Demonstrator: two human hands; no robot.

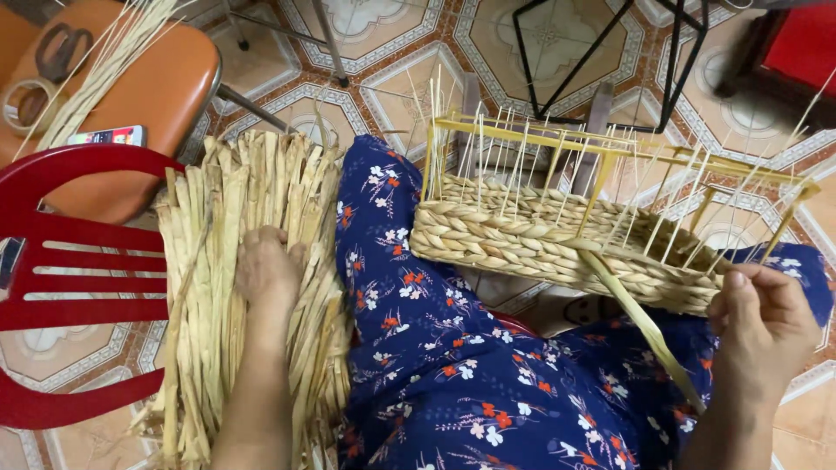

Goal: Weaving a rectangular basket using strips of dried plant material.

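Note:
A half-woven straw basket [540, 244] with thin upright stakes on a yellow frame rests on my lap, over blue flowered cloth. My right hand [762, 318] is closed on a long flat straw strand [640, 322] that runs up into the basket's woven wall. My left hand [268, 270] reaches down into a thick bundle of dried straw strips [218, 287] lying to my left, fingers buried among the strips; I cannot tell whether it grips one.
A red plastic chair [70, 287] stands at the left. Behind it an orange stool [148, 87] carries scissors [61, 48], a tape roll [22, 104], a phone [109, 137] and thin reeds. Black metal legs [601, 52] and patterned floor tiles lie beyond the basket.

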